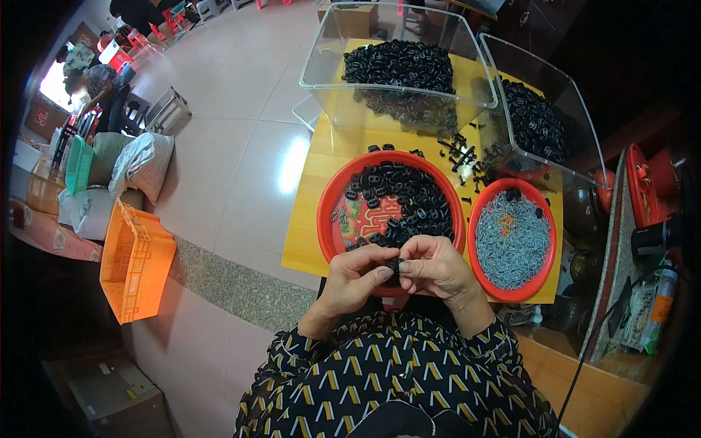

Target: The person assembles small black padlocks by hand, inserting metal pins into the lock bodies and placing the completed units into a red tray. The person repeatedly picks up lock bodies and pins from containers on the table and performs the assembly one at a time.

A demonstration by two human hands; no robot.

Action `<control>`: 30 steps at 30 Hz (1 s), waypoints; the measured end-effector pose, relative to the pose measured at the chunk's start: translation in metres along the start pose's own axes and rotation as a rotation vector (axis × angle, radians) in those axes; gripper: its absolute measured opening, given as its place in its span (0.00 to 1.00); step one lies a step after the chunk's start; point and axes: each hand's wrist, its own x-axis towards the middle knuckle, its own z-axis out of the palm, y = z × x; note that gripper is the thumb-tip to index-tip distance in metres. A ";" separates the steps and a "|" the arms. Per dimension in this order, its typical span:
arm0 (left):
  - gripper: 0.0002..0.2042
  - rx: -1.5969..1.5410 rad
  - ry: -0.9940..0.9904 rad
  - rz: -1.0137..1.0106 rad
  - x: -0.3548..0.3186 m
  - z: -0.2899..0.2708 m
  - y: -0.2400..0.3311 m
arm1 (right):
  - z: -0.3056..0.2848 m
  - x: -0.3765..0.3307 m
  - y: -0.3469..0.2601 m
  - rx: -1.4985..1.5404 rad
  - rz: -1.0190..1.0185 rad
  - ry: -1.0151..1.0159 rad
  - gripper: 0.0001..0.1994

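Observation:
Between the fingertips of my left hand (356,279) and my right hand (437,267) is a small black plastic part (395,264), pinched from both sides; my fingers cover most of it. Both hands are over the near rim of a round red tray (326,241). Many black oval parts with two holes (416,191) are heaped along its far and right sides, and its patterned bottom shows at the left. Right of my right hand stands a smaller red tray (476,252) full of grey screws (515,248), with a few orange pieces among them.
A yellow table (303,241) carries the trays. Behind them stand two clear plastic bins (467,93) (577,157) of black parts. Loose black pieces (458,155) lie between. On the floor at left are an orange crate (135,266) and sacks (146,164); people (106,84) work farther back.

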 end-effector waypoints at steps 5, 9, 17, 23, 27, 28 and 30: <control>0.12 -0.003 0.024 0.008 0.001 0.003 0.000 | -0.001 0.003 0.003 0.011 -0.018 -0.003 0.08; 0.12 0.018 0.021 0.043 0.001 0.002 0.000 | -0.002 0.004 0.005 0.046 0.006 -0.023 0.09; 0.12 0.134 0.046 0.126 0.004 0.004 -0.003 | -0.007 0.012 0.013 0.077 -0.015 -0.060 0.08; 0.11 0.207 0.078 0.177 0.008 0.008 -0.005 | -0.008 0.017 0.013 0.064 -0.025 -0.042 0.07; 0.13 -0.019 0.122 0.104 0.008 0.009 -0.010 | -0.003 0.016 0.006 0.098 -0.022 -0.032 0.07; 0.14 -0.119 0.140 0.065 0.008 0.009 -0.009 | -0.002 0.016 0.004 0.111 -0.026 -0.040 0.07; 0.15 -0.166 0.136 0.062 0.007 0.008 -0.008 | 0.000 0.014 -0.002 0.136 -0.033 -0.059 0.07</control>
